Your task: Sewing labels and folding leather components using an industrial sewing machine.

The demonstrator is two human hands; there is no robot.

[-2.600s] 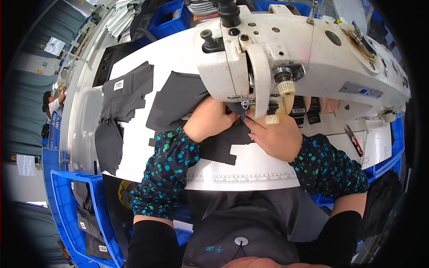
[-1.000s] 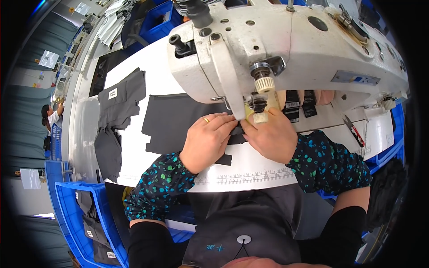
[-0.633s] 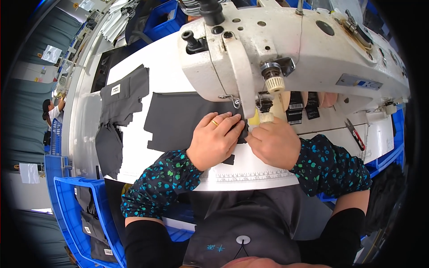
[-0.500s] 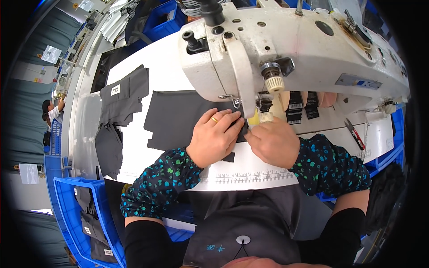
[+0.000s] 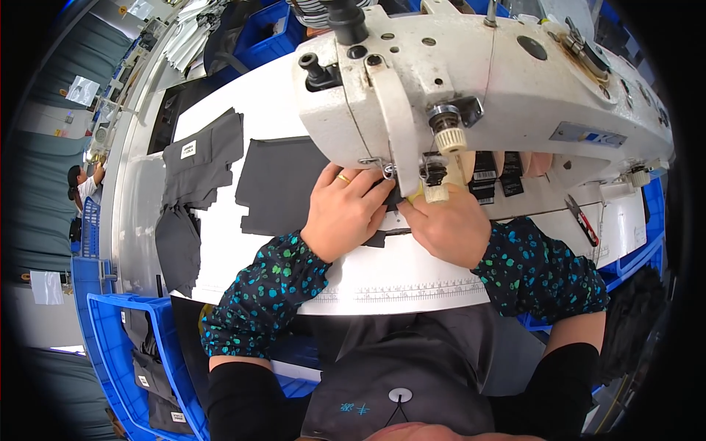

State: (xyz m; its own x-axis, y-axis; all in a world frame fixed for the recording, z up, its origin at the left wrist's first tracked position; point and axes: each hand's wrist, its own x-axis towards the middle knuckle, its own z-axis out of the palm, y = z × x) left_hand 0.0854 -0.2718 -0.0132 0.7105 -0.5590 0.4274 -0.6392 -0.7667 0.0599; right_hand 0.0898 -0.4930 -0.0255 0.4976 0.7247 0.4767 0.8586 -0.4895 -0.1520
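Note:
A dark grey fabric piece lies on the white sewing table, its right end under the head of a white sewing machine. My left hand, wearing a gold-coloured ring, rests on the fabric's right part with its fingers stretched out and pressing down. Just right of the machine's needle area, my right hand is closed, thumb and fingers pinched at the fabric's edge. The machine head and my fingers hide the needle and the fingertips. A small dark strip of cloth shows below my left hand.
Stacked grey pieces with a white label lie at the left. Black printed tags hang behind the machine's neck. Red-handled thread snips rest on the right. A blue crate holds labelled dark cloth; another person sits far left.
Both hands have shifted slightly away from me toward the machine. The fabric has moved with them, up and a little left.

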